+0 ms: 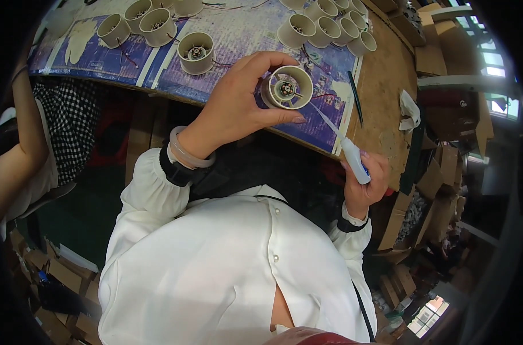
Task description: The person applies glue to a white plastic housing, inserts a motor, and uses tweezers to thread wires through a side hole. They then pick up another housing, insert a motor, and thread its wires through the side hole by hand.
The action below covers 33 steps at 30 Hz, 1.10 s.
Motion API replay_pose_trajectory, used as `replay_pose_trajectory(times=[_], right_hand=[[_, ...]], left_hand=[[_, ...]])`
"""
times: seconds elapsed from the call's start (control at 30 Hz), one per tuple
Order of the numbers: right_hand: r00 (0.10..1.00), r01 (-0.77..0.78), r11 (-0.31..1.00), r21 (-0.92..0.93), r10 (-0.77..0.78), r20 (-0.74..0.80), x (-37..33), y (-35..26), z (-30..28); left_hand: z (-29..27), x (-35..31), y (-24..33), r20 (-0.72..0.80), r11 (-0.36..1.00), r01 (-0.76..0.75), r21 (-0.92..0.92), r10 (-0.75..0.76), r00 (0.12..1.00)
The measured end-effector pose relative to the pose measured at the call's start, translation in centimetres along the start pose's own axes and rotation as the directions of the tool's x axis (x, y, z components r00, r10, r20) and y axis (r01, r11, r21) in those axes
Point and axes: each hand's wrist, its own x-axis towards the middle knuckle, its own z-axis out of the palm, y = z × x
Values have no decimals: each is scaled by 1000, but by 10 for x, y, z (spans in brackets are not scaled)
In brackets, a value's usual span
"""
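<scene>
My left hand (235,106) is closed round a cream-coloured plastic fan housing (309,86), thumb below and fingers above. Its round mouth faces me, and a small motor core (286,89) with copper windings sits on spokes inside it. Thin dark red wires come out on its right side. In my right hand (372,179) is a white glue bottle (353,160), tilted up and to the left. The bottle's long thin nozzle (326,119) points at the housing's lower right rim; whether the tip touches it I cannot tell.
Another wired housing (196,53) stands left of my hand. More housings (158,27) sit at the far left and a cluster (325,31) at the far right. A dark green stick (355,98) and crumpled white tissue (410,112) lie rightward. Another person's arm (29,126) is at left.
</scene>
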Motion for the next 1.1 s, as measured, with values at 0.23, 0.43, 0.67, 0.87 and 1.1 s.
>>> replay_pose_trajectory(times=[0.23, 0.43, 0.67, 0.87, 1.1], right_hand=[[999, 31, 999, -28, -31, 12, 2, 0, -2], [999, 39, 999, -35, -39, 20, 3, 0, -2], [999, 43, 998, -43, -42, 26, 3, 1, -3], [998, 50, 998, -49, -48, 34, 4, 1, -4], [999, 27, 999, -37, -26, 37, 3, 3, -1]], left_hand=[[0, 0, -2, 0, 1000, -9, -7, 9, 1000], [1, -1, -3, 6, 1000, 5, -20, -4, 1000], [1, -1, -4, 13, 1000, 0, -5, 0, 1000], [1, -2, -4, 22, 1000, 7, -24, -7, 1000], [0, -1, -3, 16, 1000, 11, -26, -11, 1000]])
